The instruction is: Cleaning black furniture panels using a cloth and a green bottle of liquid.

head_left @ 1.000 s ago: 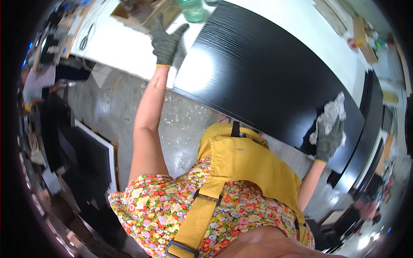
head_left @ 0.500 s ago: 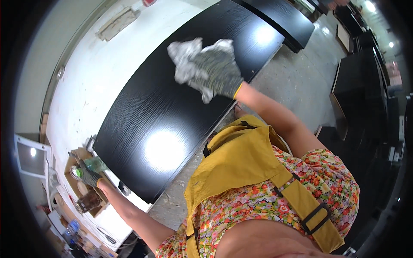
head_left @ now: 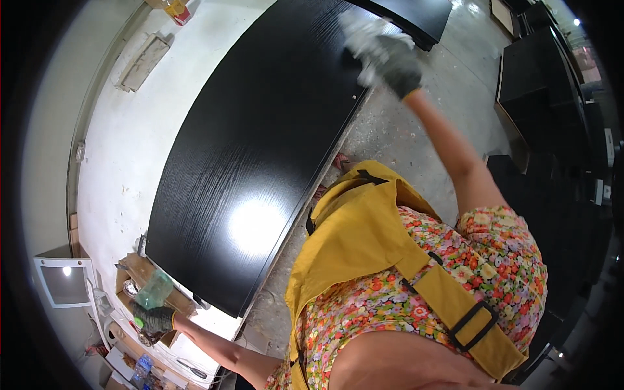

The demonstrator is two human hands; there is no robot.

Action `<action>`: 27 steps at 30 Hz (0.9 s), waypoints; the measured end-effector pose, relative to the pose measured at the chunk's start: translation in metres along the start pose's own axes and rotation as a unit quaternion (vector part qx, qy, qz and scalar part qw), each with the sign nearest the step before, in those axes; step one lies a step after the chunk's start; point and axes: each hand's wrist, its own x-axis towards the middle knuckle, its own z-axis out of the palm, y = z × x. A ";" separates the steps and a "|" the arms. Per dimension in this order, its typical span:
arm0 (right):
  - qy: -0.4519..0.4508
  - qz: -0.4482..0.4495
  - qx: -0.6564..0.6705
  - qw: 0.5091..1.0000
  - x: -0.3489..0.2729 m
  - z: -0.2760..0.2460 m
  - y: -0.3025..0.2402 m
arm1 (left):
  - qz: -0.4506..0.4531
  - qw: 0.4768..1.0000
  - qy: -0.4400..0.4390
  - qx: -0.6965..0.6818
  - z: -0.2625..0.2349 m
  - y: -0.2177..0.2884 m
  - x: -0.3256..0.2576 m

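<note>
A long black wood-grain panel [head_left: 247, 123] with one curved edge lies on the white table. At its far right end my right hand [head_left: 399, 66], in a dark knit glove, is closed on a crumpled white rag [head_left: 363, 40]; hand and rag are smeared by motion. My gloved left hand [head_left: 156, 318] is at the lower left, wrapped around the neck of a translucent green bottle [head_left: 155, 290] with a bright green cap. The bottle is over a cardboard box [head_left: 123, 281] that holds several small things, partly hidden by the hand.
Another black panel [head_left: 416, 14] stands past the far end. A worn oblong block [head_left: 143, 64] and a yellow-and-red container [head_left: 177, 11] are on the white table [head_left: 110, 169]. Scissors [head_left: 192, 368] lie at lower left. Dark panels [head_left: 543, 97] are stacked on the right, across the grey floor [head_left: 448, 84].
My right hand has swept the rag away and to the right, toward the panel's far end. My left hand has shifted down slightly, with the bottle now plainly in view. The whole view has turned somewhat.
</note>
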 end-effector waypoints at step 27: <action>-0.131 -0.339 0.216 0.906 0.027 0.010 -0.137 | 0.075 0.943 -0.230 -0.228 0.024 0.349 -0.125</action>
